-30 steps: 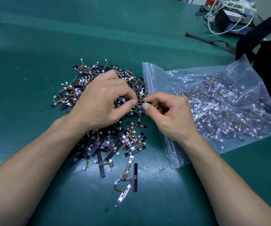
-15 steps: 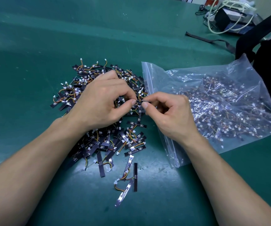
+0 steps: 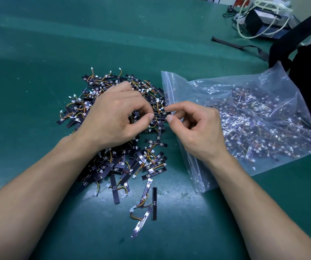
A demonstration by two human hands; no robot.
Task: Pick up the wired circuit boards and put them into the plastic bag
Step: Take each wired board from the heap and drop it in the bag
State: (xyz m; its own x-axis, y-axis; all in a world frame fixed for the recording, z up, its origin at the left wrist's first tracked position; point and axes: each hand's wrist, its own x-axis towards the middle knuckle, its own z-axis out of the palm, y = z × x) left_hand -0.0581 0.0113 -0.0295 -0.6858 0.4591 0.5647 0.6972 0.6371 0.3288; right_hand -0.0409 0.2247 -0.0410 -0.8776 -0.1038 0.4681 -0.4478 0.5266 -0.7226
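Right hand [image 3: 194, 128] edged away — pinching thin black board [image 3: 161, 114].

You are at an electronics workshop bench, at a station where small parts are sorted and packed.

Your worktop is one wide green mat [image 3: 38, 72], scuffed and speckled with bits on the side nearest you. In the middle lies a heap of small black boards [image 3: 113, 166] with orange and yellow wires and white plugs, dozens of one kind. At 3 o'clock a clear zip bag [image 3: 179, 85] holds many more of the same. Far off at 1 o'clock a black box [image 3: 257, 21] sits under loops of white cable [image 3: 244, 32]. At 2 o'clock a dark strap [image 3: 231, 45] trails across the mat towards a black bag [image 3: 310, 72].
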